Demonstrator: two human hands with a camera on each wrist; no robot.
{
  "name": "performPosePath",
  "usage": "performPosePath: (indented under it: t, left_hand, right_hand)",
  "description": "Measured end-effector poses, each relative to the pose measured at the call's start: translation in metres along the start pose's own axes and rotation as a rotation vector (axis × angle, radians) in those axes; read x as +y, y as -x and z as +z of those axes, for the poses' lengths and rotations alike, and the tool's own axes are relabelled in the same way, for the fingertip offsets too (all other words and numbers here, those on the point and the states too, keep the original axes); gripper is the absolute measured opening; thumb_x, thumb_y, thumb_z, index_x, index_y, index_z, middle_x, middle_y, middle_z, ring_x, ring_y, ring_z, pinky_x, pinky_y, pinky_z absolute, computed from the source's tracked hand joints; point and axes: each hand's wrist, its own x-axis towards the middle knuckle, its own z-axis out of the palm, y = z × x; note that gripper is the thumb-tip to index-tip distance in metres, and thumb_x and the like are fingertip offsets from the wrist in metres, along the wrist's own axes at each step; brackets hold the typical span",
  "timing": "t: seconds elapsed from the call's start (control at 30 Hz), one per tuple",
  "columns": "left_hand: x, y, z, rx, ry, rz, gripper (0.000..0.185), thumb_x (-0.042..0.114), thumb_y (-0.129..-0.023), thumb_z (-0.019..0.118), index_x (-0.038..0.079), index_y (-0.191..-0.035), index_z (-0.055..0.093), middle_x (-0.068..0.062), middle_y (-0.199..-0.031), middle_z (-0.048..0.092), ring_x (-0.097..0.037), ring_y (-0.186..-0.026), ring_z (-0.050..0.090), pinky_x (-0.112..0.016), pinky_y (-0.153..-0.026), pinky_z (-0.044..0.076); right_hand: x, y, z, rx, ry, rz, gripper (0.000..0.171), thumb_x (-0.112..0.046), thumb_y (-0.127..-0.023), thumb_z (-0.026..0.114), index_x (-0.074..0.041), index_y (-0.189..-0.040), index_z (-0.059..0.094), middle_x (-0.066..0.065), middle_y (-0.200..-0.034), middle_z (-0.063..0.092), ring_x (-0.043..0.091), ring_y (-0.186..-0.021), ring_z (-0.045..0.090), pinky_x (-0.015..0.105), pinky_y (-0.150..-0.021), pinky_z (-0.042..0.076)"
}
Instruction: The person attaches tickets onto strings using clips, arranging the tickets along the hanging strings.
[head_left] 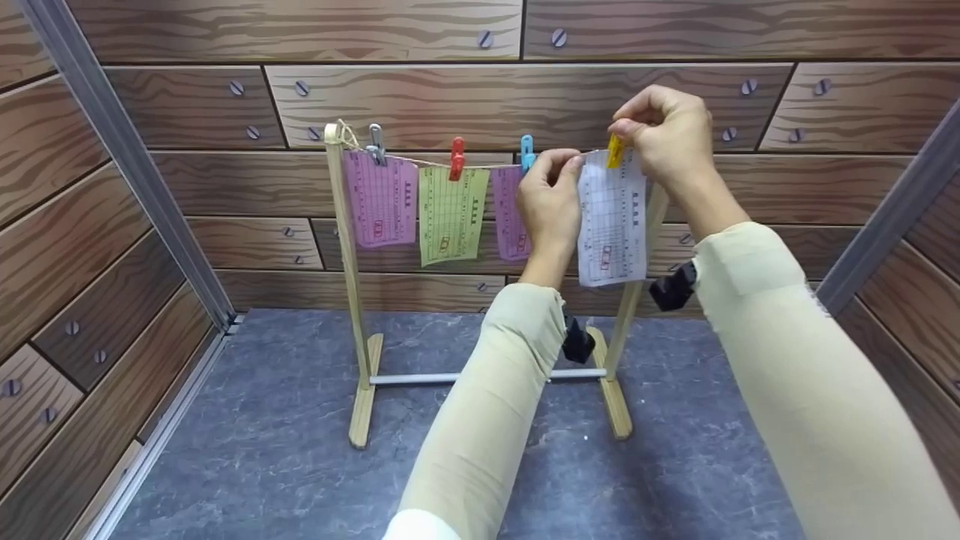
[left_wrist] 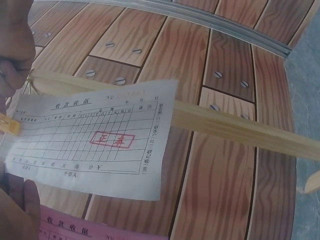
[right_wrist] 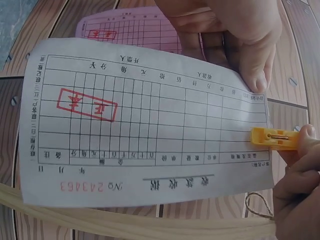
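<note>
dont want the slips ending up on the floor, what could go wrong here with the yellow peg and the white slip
The yellow peg bites only the top edge of the white slip, so it could slip free when the right hand lets go. The left hand pinches that slip beside the purple slip; a tug might jolt the string and loosen the blue peg.

Head view: even, soft, fairly bright light; no hard shadows on the grey floor below the forearms. Mild glare on the wood-print wall above the left hand (head_left: 551, 206). Slight overall softness.

Wrist views: strong fisheye bending at the edges. Fingers nearest the lens blurred. White slip (right_wrist: 145, 130) sharp, print legible, evenly lit. The left wrist view looks paler and hazier.
</note>
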Motion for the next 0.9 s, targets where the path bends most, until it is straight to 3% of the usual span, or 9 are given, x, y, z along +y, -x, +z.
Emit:
performPosePath:
  t: [0.2, 0.4, 0.6, 0.77, 0.9]
  left_hand:
    - [-0.002, 0.001, 0.0, 0.011, 0.033, -0.024, 0.004, 0.0, -0.091, 0.072, 0.004, -0.089, 0.073, 0.0, -0.08, 0.067, -0.004, -0.07, 0.054, -0.019, -0.065, 0.045]
    - [-0.005, 0.002, 0.0, 0.017, 0.02, -0.028, 0.004, 0.001, -0.09, 0.073, 0.004, -0.088, 0.073, 0.0, -0.079, 0.067, -0.002, -0.069, 0.054, -0.019, -0.064, 0.045]
    - [-0.005, 0.003, -0.003, -0.004, 0.006, -0.035, 0.004, 0.0, -0.091, 0.071, 0.003, -0.092, 0.073, -0.002, -0.082, 0.068, -0.004, -0.071, 0.055, -0.02, -0.065, 0.046]
    - [-0.006, 0.005, -0.009, -0.069, -0.051, -0.025, 0.018, 0.004, -0.096, 0.068, 0.005, -0.114, 0.07, -0.001, -0.089, 0.069, -0.006, -0.076, 0.06, -0.021, -0.067, 0.048]
    - [-0.009, 0.009, -0.016, -0.122, -0.15, 0.012, 0.041, 0.008, -0.098, 0.067, 0.012, -0.138, 0.059, -0.003, -0.095, 0.073, -0.01, -0.082, 0.065, -0.023, -0.071, 0.05]
  right_hand:
    - [0.001, 0.004, -0.001, -0.032, 0.042, 0.011, 0.005, -0.003, -0.091, 0.074, -0.008, -0.09, 0.072, -0.002, -0.086, 0.069, 0.01, -0.081, 0.06, 0.023, -0.07, 0.046]
    - [0.003, 0.007, -0.003, -0.07, 0.038, 0.007, 0.006, -0.001, -0.091, 0.074, -0.003, -0.095, 0.07, -0.005, -0.083, 0.07, 0.008, -0.078, 0.063, 0.019, -0.069, 0.048]
    - [0.001, 0.01, -0.01, -0.217, 0.033, 0.1, 0.025, -0.005, -0.096, 0.068, 0.001, -0.12, 0.066, 0.004, -0.096, 0.069, 0.009, -0.055, 0.06, 0.022, -0.045, 0.049]
    - [-0.003, 0.012, -0.013, -0.3, -0.045, 0.144, 0.043, -0.005, -0.098, 0.064, 0.002, -0.14, 0.054, 0.023, -0.127, 0.062, 0.013, -0.05, 0.062, 0.026, -0.048, 0.054]
    - [-0.003, 0.019, -0.012, -0.26, -0.105, 0.127, 0.048, -0.004, -0.098, 0.064, 0.001, -0.144, 0.051, 0.025, -0.138, 0.056, 0.014, -0.053, 0.064, 0.026, -0.051, 0.055]
